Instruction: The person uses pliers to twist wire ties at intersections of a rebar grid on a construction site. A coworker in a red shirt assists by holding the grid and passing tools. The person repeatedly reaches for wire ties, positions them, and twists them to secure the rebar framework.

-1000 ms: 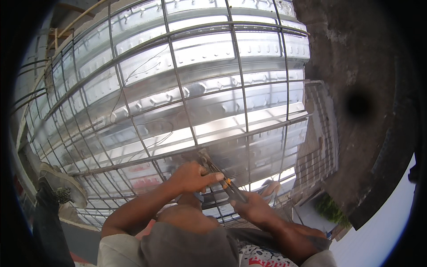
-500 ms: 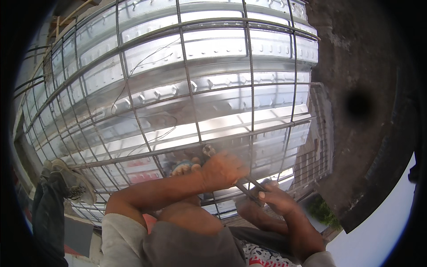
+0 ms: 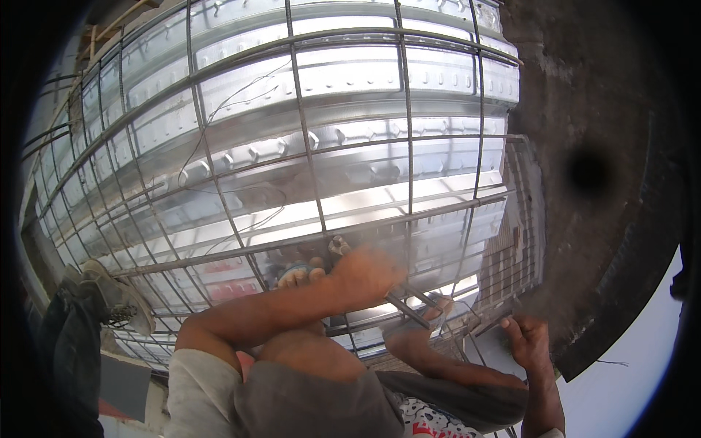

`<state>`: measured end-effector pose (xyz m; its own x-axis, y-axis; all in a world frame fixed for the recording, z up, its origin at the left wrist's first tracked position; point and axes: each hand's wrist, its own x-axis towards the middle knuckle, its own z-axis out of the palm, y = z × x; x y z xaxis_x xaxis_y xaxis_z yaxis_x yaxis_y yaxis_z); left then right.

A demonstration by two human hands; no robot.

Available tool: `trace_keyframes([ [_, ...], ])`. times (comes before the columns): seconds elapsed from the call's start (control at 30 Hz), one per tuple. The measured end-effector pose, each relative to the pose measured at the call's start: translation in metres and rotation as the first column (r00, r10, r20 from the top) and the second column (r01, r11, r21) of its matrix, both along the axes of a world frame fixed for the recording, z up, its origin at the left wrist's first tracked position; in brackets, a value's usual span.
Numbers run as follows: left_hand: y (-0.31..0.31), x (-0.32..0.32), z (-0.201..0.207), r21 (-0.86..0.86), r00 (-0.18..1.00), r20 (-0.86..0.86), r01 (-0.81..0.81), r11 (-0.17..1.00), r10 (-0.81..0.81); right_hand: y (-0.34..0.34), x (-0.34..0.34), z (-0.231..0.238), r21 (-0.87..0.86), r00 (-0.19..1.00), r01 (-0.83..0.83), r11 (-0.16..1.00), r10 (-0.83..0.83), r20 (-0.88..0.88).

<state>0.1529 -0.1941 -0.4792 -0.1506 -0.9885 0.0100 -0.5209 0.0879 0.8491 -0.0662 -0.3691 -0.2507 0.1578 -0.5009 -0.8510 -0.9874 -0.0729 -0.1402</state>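
My left hand (image 3: 365, 274) is blurred and closed around a thin dark metal tool (image 3: 409, 310) that sticks out down and to the right, just above a crossing of the rebar grid (image 3: 307, 175). My right hand (image 3: 529, 339) is off to the right near the grid's edge, apart from the tool, with a finger pointing up-left. Whether it holds anything is unclear. The bars lie over shiny corrugated metal decking (image 3: 350, 73). My bent knee (image 3: 307, 358) is below the left forearm.
Another person's shoe (image 3: 109, 296) and dark trouser leg (image 3: 69, 350) stand on the grid at the left. A rough dark concrete wall (image 3: 599, 182) runs along the right side. Loose thin wire (image 3: 219, 117) trails over the bars.
Both hands were together on the tool at one crossing. The left hand has since slid right with the tool, and the right hand has pulled away to the right edge.
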Motion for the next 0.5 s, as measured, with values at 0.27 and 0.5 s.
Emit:
trace_keyframes([
  [0.27,-0.027,0.024,0.017,0.461,0.896,-0.173,0.440,0.771,-0.408,0.045,0.056,-0.050,-0.232,0.827,-0.534,0.813,0.560,0.059],
  [0.5,-0.047,0.037,0.025,0.520,0.746,-0.247,0.641,0.565,-0.619,0.116,0.092,-0.101,0.036,0.959,-0.269,0.962,0.264,0.105],
])
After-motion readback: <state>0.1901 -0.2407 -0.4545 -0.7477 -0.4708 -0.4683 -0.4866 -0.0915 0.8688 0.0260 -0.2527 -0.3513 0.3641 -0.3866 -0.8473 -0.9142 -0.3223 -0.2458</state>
